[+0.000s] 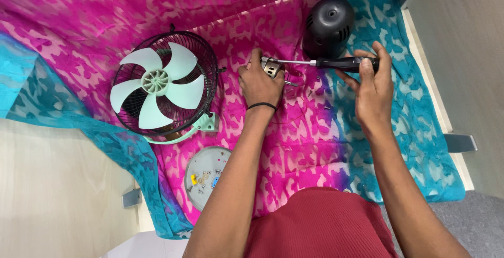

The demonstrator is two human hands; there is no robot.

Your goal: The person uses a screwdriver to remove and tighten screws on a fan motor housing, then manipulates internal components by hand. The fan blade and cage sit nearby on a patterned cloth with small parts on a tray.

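A pale wooden table (63, 195) is draped with a thin patterned cloth in magenta and turquoise (310, 142), and all the work lies on that cloth.

The left hand (259, 82) rests on the cloth near the middle, its fingers clenched around a small round metal motor part (272, 67), pinning it in place. The right hand (374, 87) grips the black handle of a screwdriver with a silver shaft (336, 63); its fingers wrap the handle, and the shaft runs level leftwards so that its tip meets the motor part. A thin black band circles the left wrist.

Just beyond the screwdriver sits a black domed plastic motor housing (328, 24), with vent slits on its side. To the left of the left hand lies a black wire fan cage holding pale mint-green blades (160, 82), attached to a mint-green bracket (207, 124). Near the left forearm lies a round grey base plate (205, 176) with small coloured pieces on it. A few loose screws (315, 82) are scattered on the cloth between the hands.
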